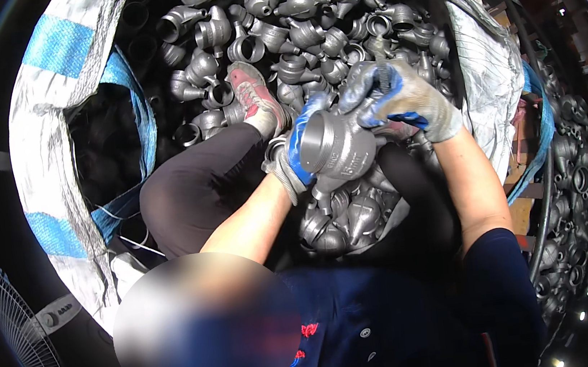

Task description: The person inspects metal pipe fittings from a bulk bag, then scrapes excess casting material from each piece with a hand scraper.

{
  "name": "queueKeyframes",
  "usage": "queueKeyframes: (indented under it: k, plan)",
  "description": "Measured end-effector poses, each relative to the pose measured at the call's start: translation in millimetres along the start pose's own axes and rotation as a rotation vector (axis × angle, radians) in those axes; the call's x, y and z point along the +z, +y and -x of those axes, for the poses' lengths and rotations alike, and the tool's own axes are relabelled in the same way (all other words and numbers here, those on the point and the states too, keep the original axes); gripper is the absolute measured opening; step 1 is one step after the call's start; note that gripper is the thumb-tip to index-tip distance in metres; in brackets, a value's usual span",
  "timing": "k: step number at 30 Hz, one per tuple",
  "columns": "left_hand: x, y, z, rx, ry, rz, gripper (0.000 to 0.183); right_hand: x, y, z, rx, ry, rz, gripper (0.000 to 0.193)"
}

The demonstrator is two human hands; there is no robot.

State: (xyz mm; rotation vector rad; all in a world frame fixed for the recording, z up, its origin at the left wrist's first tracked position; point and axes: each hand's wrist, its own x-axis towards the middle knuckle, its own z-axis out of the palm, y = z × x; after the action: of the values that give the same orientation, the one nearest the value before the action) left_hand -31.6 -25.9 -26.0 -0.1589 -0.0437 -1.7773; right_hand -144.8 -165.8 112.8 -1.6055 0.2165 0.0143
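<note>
A grey metal casting (337, 151), round-bodied with a wide threaded mouth and pipe stubs, is tilted in front of my body. My left hand (295, 148), in a grey glove with blue coating, grips its left side. At the casting's upper right, my right hand (404, 98) is closed, thumb and fingers curled together in a matching glove. A thin dark shape shows at its fingers, too unclear to name. Similar castings (363, 217) lie just below the held one, between my legs. A large heap of castings (305, 30) spreads beyond my hands.
A white woven bulk bag (51, 149) with blue straps (138, 118) surrounds the heap. My shoe (253, 94) rests among the castings. A fan (20, 323) stands at the lower left. More castings (567, 225) are piled outside the bag at the right, beside a dark curved bar (549, 183).
</note>
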Motion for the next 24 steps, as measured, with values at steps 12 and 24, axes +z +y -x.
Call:
queueKeyframes:
  k: [12,24]
  plan:
    - [2.9,-2.8,11.2,0.492,0.043,0.027,0.038,106.8,60.8,71.9,0.160,0.689,-0.357,0.034]
    - [1.0,2.5,15.2,0.438,0.013,0.006,0.057,125.5,35.4,61.9,0.063,0.650,-0.439,0.049]
